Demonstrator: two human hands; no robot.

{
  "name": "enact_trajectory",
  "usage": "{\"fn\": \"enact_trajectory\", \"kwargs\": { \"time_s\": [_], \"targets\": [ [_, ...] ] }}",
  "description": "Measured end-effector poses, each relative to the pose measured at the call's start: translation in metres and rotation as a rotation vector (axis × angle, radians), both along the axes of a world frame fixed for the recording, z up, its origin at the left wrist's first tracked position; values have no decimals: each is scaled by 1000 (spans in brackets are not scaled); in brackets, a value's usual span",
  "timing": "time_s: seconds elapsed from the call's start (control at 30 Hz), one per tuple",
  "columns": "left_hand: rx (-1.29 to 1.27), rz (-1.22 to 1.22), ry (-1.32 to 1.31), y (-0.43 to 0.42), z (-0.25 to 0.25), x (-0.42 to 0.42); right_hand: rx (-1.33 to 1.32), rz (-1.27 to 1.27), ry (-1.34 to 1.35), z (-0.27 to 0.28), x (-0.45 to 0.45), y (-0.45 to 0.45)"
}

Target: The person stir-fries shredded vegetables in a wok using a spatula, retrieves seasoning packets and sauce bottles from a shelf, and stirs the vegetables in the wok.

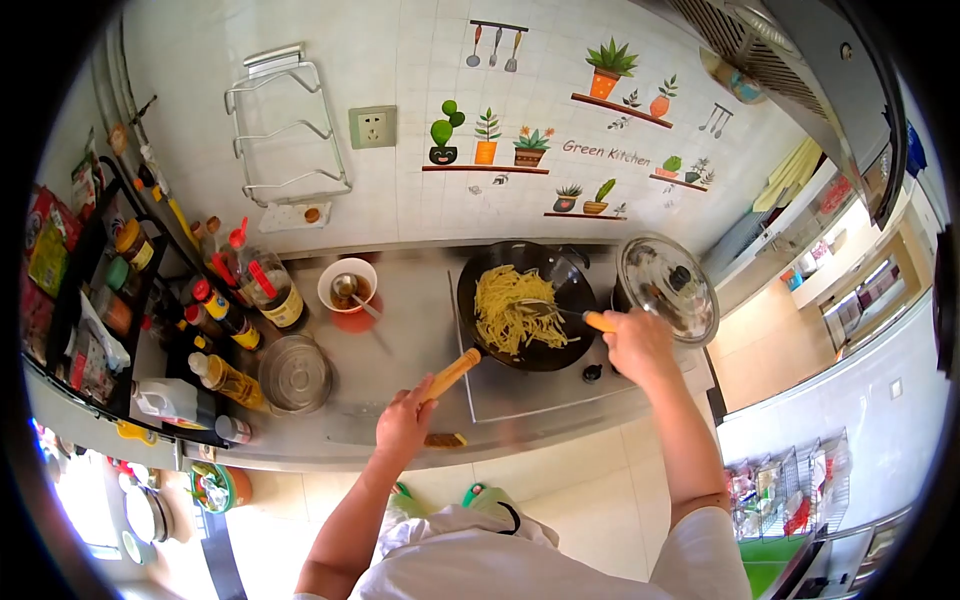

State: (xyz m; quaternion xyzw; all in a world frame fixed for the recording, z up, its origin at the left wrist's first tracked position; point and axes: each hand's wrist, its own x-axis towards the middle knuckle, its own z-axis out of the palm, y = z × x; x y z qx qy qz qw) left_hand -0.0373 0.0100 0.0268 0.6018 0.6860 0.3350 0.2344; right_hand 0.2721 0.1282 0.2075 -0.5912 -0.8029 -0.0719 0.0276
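A black wok [572,290] sits on the stove, heaped with pale yellow shredded strips [510,300] that look like potato. My left hand [402,428] is closed around the end of the wok's wooden handle [455,374]. In my right hand [642,347] is the handle of a spatula [598,321], gripped at the wok's right side. Its metal head lies among the strips, partly covered by them. Just beyond my right hand, a silver pot with a glass lid [660,270] stands beside the wok.
Left of the wok are a bowl [348,274] with a ladle [344,287] in it and a metal basin [295,375]. Sauce bottles [277,292] and a black rack [125,385] crowd the left end. A range hood [790,60] hangs at upper right.
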Motion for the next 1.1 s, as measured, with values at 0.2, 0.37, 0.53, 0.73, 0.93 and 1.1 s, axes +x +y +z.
{"fn": "enact_trajectory", "kwargs": {
  "time_s": [0.2,0.37,0.53,0.73,0.93,1.1],
  "targets": [
    [-6,67,37,14,-3,-10,-15,-229,-132,46,25,39],
    [-32,102,33,26,-1,-25,-467,-378,-22,43,57,110],
    [-46,141,89,27,-2,-22,-741,-327,414,-30,91,146],
    [-55,156,76,25,4,-20,-527,-92,451,3,103,124],
    [-57,162,80,25,1,-19,-294,-18,278,36,80,134],
    [-45,148,86,24,2,-20,-238,72,228,-1,41,169]
  ]
}}
